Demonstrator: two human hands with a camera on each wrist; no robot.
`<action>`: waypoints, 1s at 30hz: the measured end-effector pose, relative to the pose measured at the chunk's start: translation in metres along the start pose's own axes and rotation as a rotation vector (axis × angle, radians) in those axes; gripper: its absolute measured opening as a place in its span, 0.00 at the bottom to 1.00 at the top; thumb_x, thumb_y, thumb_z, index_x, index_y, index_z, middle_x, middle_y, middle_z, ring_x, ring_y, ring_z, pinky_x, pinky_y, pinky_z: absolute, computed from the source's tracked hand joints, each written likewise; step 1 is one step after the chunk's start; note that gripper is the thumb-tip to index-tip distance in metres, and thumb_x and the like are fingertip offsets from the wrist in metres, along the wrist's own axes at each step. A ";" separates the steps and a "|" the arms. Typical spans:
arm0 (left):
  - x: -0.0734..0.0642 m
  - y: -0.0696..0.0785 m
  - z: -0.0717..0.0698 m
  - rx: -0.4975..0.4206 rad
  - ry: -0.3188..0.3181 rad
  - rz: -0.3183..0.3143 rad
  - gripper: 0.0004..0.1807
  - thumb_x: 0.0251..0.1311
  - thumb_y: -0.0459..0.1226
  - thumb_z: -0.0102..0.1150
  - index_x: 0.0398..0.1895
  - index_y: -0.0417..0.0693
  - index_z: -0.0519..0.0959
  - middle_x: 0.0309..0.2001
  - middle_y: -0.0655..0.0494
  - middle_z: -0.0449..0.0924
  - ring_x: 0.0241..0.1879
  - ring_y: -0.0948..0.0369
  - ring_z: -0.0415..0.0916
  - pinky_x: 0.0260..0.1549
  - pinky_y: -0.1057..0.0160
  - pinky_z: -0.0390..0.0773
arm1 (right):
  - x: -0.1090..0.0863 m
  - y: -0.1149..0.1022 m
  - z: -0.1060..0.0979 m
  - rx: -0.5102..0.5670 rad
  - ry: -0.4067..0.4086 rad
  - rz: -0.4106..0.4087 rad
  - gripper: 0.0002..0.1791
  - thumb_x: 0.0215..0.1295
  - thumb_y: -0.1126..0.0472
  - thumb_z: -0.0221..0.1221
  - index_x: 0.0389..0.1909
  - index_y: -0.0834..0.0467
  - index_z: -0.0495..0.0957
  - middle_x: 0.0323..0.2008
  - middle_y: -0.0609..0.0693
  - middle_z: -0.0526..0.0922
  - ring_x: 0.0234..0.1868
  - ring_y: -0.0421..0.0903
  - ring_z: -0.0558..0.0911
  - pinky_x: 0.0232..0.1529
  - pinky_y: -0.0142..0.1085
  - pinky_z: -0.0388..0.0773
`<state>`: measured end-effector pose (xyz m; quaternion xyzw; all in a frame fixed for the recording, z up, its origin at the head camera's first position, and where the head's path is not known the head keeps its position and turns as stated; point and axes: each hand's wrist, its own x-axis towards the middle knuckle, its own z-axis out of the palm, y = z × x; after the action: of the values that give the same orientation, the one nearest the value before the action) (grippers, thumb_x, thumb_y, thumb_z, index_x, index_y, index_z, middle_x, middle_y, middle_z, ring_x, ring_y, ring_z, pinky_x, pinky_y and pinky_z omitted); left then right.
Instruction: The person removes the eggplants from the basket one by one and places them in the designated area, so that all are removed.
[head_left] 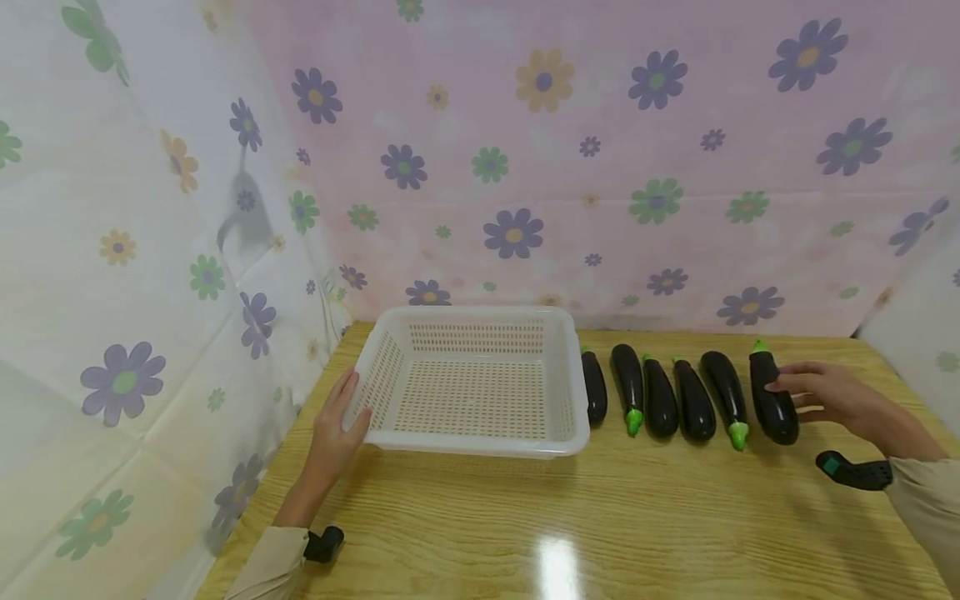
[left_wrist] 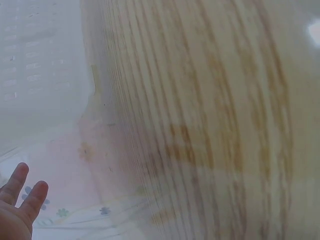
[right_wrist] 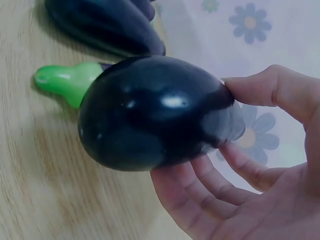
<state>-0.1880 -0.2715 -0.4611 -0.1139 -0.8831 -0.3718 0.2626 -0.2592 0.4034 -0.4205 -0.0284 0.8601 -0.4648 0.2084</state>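
On the right, a glossy dark eggplant point(head_left: 772, 402) is gripped by my right hand point(head_left: 840, 398), thumb on one side and fingers on the other. In the right wrist view this eggplant point(right_wrist: 155, 112) fills the middle, and the spread fingers point(right_wrist: 215, 190) curve under it. Whether it is lifted off the table is hard to tell. My left hand point(head_left: 337, 425) rests with extended fingers against the left side of a white perforated plastic basket point(head_left: 480, 445), which holds nothing. In the left wrist view only two fingertips and part of the palm show.
Several more eggplants lie in a row right of the basket, the nearest to it an eggplant point(head_left: 595, 387) partly hidden by its rim. Another eggplant point(head_left: 724, 387) lies beside the held one. Flowered cloth point(head_left: 465, 125) hangs behind and left of the wooden table point(head_left: 637, 517).
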 end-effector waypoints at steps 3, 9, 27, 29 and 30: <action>0.000 0.001 0.001 -0.004 -0.003 0.005 0.33 0.54 0.34 0.55 0.63 0.38 0.57 0.64 0.47 0.54 0.61 0.50 0.54 0.51 0.46 0.60 | 0.000 0.005 -0.002 0.027 0.001 -0.010 0.39 0.67 0.49 0.42 0.61 0.77 0.39 0.38 0.37 0.74 0.39 0.40 0.76 0.41 0.46 0.73; 0.001 0.002 0.002 -0.011 -0.005 0.008 0.33 0.54 0.35 0.55 0.63 0.38 0.57 0.64 0.49 0.54 0.61 0.50 0.54 0.51 0.46 0.60 | 0.005 0.014 -0.002 -0.004 0.032 0.005 0.39 0.66 0.47 0.42 0.61 0.76 0.44 0.40 0.41 0.74 0.38 0.40 0.75 0.40 0.46 0.73; 0.003 0.002 0.000 0.000 -0.021 -0.023 0.33 0.53 0.35 0.55 0.63 0.39 0.58 0.64 0.49 0.54 0.62 0.50 0.53 0.53 0.47 0.58 | 0.017 0.047 0.001 -0.070 0.107 0.080 0.38 0.60 0.40 0.46 0.57 0.69 0.59 0.51 0.69 0.62 0.43 0.57 0.72 0.37 0.47 0.73; 0.003 0.000 -0.001 0.003 -0.023 -0.034 0.33 0.53 0.35 0.56 0.63 0.39 0.58 0.64 0.49 0.54 0.62 0.50 0.53 0.53 0.48 0.58 | 0.018 0.045 0.002 -0.074 0.090 0.055 0.40 0.61 0.40 0.45 0.58 0.71 0.56 0.53 0.71 0.59 0.45 0.62 0.70 0.37 0.48 0.72; 0.002 0.000 -0.002 0.005 -0.024 -0.037 0.33 0.53 0.35 0.56 0.63 0.39 0.58 0.64 0.49 0.54 0.62 0.50 0.53 0.53 0.48 0.59 | 0.018 0.042 0.004 -0.085 0.105 0.062 0.38 0.61 0.41 0.45 0.58 0.71 0.57 0.52 0.70 0.61 0.44 0.60 0.72 0.35 0.47 0.73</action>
<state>-0.1891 -0.2727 -0.4583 -0.1014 -0.8890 -0.3732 0.2452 -0.2677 0.4202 -0.4625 0.0140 0.8891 -0.4221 0.1762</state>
